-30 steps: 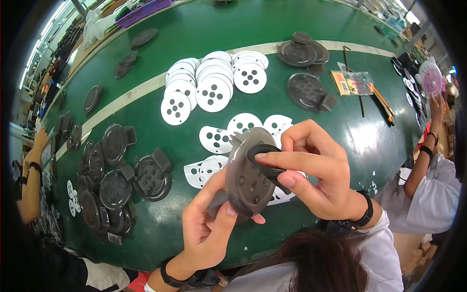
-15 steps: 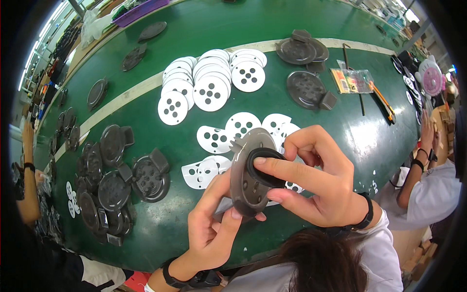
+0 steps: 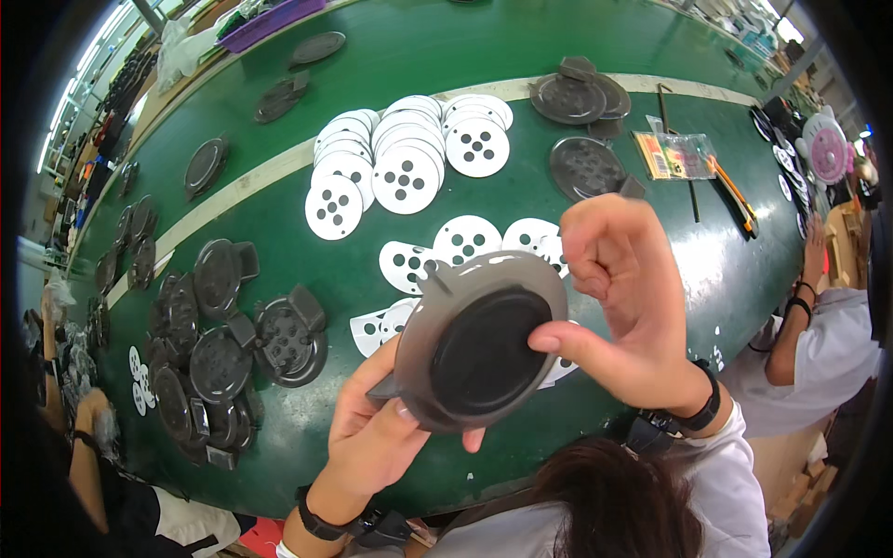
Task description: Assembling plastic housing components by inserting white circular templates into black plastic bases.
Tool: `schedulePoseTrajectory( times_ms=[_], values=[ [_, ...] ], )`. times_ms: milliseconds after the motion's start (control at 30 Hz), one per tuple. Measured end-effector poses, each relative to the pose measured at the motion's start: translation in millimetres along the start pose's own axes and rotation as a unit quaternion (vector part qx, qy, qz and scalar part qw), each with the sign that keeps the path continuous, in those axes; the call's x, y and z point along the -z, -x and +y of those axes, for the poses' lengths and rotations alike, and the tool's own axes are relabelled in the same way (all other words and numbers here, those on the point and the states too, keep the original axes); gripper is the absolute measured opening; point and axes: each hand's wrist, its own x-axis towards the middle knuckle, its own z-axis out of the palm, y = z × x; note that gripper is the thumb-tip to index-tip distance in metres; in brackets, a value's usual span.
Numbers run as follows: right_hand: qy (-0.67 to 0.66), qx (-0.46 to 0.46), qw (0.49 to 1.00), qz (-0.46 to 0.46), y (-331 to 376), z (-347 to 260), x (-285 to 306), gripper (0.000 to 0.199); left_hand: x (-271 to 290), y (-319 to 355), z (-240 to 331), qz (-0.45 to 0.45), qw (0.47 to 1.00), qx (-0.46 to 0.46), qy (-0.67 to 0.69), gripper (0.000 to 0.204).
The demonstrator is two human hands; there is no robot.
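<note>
A worker's left hand (image 3: 372, 437) cradles a grey round plastic housing (image 3: 479, 339) from below at lower centre of the frame, fingers curled on its lower edge. The right hand (image 3: 633, 307) presses a thumb tip against the rim of the matt black round disc (image 3: 488, 353) seated in the housing's face, its other fingers curled loosely above and holding nothing. Judging by the pose, the disc is being seated. Working the thumb evenly round the edge while the lower hand holds the housing steady should keep it from lifting on one side. Behind, on the green table (image 3: 279, 223), white perforated paper discs (image 3: 405, 172) fan across the upper centre. Dark finished housings (image 3: 219, 353) crowd the left.
</note>
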Motion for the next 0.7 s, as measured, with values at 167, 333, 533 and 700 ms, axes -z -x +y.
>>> schedulePoseTrajectory(
  times_ms=[167,333,533,700],
  values=[
    [-0.19,-0.243,0.934,-0.178,1,0,8,0.014,16,4,11,0.023,0.999,0.046,0.005,0.053],
    [-0.261,-0.256,0.926,-0.097,-12,8,2,0.014,9,-9,24,0.125,0.973,-0.023,-0.191,0.074],
    [-0.4,-0.195,0.895,0.023,-38,38,14,0.052,11,-17,26,0.252,0.909,-0.17,-0.284,0.058],
    [-0.28,-0.209,0.937,-0.017,-27,41,9,0.041,33,-8,39,0.252,0.852,-0.182,-0.422,0.034]
  ],
)
